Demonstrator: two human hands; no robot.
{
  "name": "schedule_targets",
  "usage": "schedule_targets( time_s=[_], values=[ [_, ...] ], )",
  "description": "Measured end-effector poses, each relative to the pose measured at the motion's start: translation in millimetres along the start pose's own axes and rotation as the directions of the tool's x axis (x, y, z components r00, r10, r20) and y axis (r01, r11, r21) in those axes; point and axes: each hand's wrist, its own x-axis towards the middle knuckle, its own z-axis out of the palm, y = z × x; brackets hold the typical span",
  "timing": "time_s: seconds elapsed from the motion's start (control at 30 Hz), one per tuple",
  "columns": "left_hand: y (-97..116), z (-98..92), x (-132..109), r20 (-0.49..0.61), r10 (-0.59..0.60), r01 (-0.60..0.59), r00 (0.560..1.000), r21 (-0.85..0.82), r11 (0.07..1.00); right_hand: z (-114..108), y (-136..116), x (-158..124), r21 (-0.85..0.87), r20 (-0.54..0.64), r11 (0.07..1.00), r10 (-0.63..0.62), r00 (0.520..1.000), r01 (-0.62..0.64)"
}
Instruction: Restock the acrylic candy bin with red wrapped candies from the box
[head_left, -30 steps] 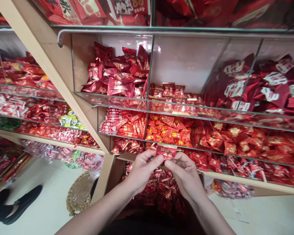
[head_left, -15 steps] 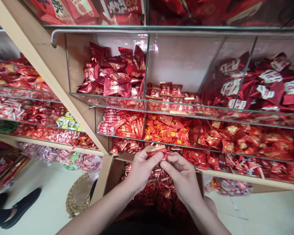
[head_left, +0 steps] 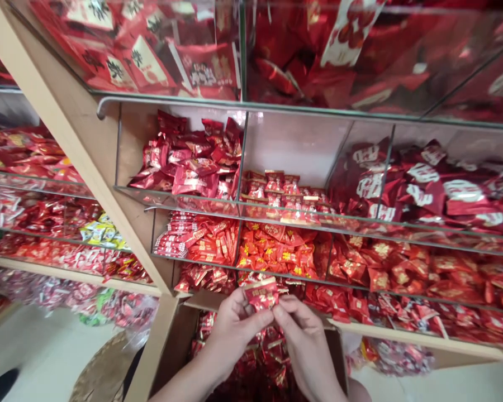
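Between my two hands is one red wrapped candy [head_left: 261, 294] with gold edging and pale lettering, its front turned up toward me. My left hand [head_left: 237, 324] grips it from the left with thumb and fingers. On the other side, my right hand [head_left: 304, 329] pinches its lower right corner. Beneath them stands an open cardboard box [head_left: 171, 335] holding many similar red candies [head_left: 270, 357]. In the shelf compartment ahead, matching red packets [head_left: 274, 192] stand in small rows.
Glass-fronted shelves [head_left: 285, 222] of red packets span the view. A wooden post [head_left: 88, 162] slants at left. Bagged candies [head_left: 396, 354] lie under the lowest shelf. A round woven mat or stool [head_left: 96, 374] and a dark shoe [head_left: 0, 385] show at lower left.
The view has tilted up, so shelves and hands sit lower in the picture. The candy has been turned and its printed front now faces me.
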Motion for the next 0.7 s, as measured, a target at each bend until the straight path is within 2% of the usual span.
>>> schedule_targets(
  time_s=[0.13, 0.23, 0.33, 0.4, 0.47, 0.57, 0.63, 0.7],
  values=[
    [9, -5.2, 0, 0.068, -0.020, 0.019, 0.997, 0.023, 1.000, -1, -3, 2, -0.049, 0.089, 0.998, -0.031, 0.996, 0.035],
    [13, -7.9, 0, 0.131, -0.012, 0.014, 0.991, -0.014, 1.000, 5, -16, 0, -0.046, 0.099, 0.995, -0.081, 0.992, 0.086],
    [17, -11.4, 0, 0.154, 0.030, -0.032, 0.988, 0.012, 0.999, 13, -32, -3, -0.086, 0.139, 0.996, -0.004, 0.990, 0.016],
    [23, -14.0, -1, 0.135, 0.080, -0.090, 0.988, 0.068, 0.994, 17, -48, -3, -0.125, 0.194, 0.992, 0.038, 0.980, -0.014],
    [28, -16.5, -5, 0.082, 0.147, -0.154, 0.986, 0.092, 0.984, 22, -74, 4, -0.176, 0.256, 0.984, 0.030, 0.966, 0.016],
    [34, -20.3, -12, 0.016, 0.178, -0.179, 0.984, 0.126, 0.976, 32, -124, 37, -0.283, 0.279, 0.937, -0.124, 0.952, 0.205],
    [34, -23.3, -15, 0.038, 0.130, -0.136, 0.991, 0.209, 0.969, 38, -156, 77, -0.335, 0.162, 0.880, -0.299, 0.940, 0.337],
    [37, -25.3, -15, 0.073, 0.094, -0.113, 0.993, 0.320, 0.941, 40, -176, 128, -0.311, 0.041, 0.873, -0.381, 0.923, 0.375]
  ],
)
